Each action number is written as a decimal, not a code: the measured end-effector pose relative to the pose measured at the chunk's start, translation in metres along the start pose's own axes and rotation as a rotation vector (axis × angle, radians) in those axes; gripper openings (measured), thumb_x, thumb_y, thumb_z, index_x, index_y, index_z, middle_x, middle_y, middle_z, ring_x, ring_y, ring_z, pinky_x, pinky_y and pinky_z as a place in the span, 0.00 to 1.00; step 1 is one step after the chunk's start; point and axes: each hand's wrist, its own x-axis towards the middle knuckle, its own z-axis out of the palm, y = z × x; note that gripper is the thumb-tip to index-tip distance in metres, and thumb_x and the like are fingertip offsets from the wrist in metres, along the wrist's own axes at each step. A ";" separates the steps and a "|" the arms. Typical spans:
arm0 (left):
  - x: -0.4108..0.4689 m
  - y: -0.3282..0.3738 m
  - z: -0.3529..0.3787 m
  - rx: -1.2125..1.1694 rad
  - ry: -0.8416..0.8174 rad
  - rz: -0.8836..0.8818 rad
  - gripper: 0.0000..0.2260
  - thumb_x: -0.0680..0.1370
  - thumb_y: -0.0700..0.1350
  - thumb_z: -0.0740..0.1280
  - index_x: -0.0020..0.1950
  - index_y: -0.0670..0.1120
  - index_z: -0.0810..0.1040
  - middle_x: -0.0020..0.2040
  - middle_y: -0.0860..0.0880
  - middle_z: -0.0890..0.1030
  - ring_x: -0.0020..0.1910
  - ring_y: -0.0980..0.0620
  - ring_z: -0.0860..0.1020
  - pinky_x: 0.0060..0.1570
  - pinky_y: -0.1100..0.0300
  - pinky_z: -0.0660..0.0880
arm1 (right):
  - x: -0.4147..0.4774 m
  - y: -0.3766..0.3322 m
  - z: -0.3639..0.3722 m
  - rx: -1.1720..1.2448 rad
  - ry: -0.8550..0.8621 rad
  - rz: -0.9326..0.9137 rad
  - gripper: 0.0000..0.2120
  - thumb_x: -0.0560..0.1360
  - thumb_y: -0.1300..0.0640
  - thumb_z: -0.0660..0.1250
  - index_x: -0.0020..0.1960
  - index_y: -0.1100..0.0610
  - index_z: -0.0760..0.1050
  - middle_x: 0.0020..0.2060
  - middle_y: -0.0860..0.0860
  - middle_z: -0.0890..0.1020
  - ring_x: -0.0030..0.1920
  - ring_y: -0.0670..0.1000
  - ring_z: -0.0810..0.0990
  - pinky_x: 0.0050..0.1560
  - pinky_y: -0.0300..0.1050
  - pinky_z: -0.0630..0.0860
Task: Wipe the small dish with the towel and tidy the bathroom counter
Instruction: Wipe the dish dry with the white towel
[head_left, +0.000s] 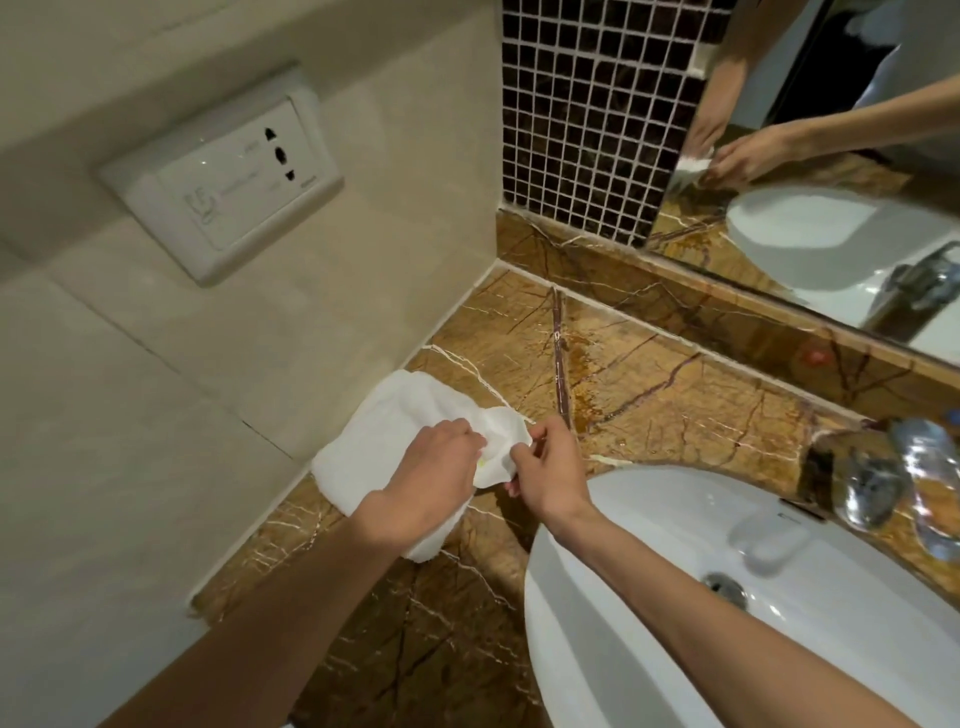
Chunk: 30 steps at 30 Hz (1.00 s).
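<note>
A white towel (384, 421) lies bunched on the brown marble counter (649, 395), against the left wall. My left hand (431, 478) presses down on the towel's right part with its fingers curled into the cloth. A smooth white piece with a faint yellow mark, which looks like the small dish (501, 447), sits between my hands, half wrapped in the towel. My right hand (545, 467) pinches its right edge with thumb and fingertips. The underside of the dish is hidden.
A white sink basin (597, 597) fills the lower right, with a chrome tap (857, 483) behind it and something clear and shiny (930, 493) at the right edge. A wet patch (576, 364) marks the counter. A wall socket (223, 192), mosaic tiles and a mirror (831, 156) stand behind.
</note>
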 end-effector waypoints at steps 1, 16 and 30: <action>0.000 0.000 -0.001 0.023 -0.019 0.001 0.13 0.78 0.41 0.61 0.61 0.45 0.78 0.53 0.45 0.78 0.53 0.45 0.75 0.52 0.53 0.70 | 0.001 0.000 0.000 0.001 0.012 -0.008 0.12 0.75 0.65 0.61 0.40 0.51 0.62 0.28 0.54 0.73 0.25 0.51 0.75 0.27 0.48 0.70; -0.012 -0.018 -0.005 -0.304 0.010 -0.054 0.12 0.79 0.37 0.60 0.57 0.43 0.80 0.51 0.45 0.79 0.52 0.47 0.75 0.53 0.53 0.73 | 0.015 -0.004 -0.015 0.079 0.077 0.050 0.08 0.77 0.66 0.60 0.43 0.55 0.65 0.34 0.60 0.75 0.20 0.45 0.76 0.22 0.41 0.72; -0.026 0.008 0.018 -0.186 0.252 -0.115 0.13 0.78 0.40 0.64 0.62 0.44 0.78 0.52 0.47 0.79 0.50 0.50 0.74 0.51 0.58 0.73 | 0.010 -0.009 -0.015 0.185 0.118 0.161 0.04 0.78 0.64 0.60 0.46 0.59 0.65 0.35 0.61 0.76 0.20 0.47 0.77 0.30 0.48 0.71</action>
